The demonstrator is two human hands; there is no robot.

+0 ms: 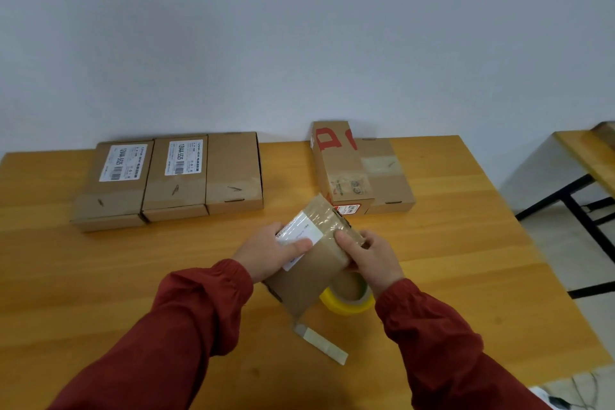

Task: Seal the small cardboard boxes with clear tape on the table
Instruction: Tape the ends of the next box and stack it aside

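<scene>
Here, over the near middle of the yellow wooden table (466, 243), you tilt the small brown cardboard box (312, 273): your left hand (266, 253) grips its labelled side to steady it, your right hand (372, 260) pinches the opposite edge, probably pressing clear tape (327, 220) flat.

Bare wall (299, 27), wooden table (100, 276), labelled boxes (173, 176): a packing room.

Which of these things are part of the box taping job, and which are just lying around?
For the job: held box, gripped by the left hand and right hand; tape roll under the right wrist; three boxes in a row at back left; two boxes at back right.
Lying about: loose strip, seemingly scrap, in front of the roll; side table at right.
</scene>
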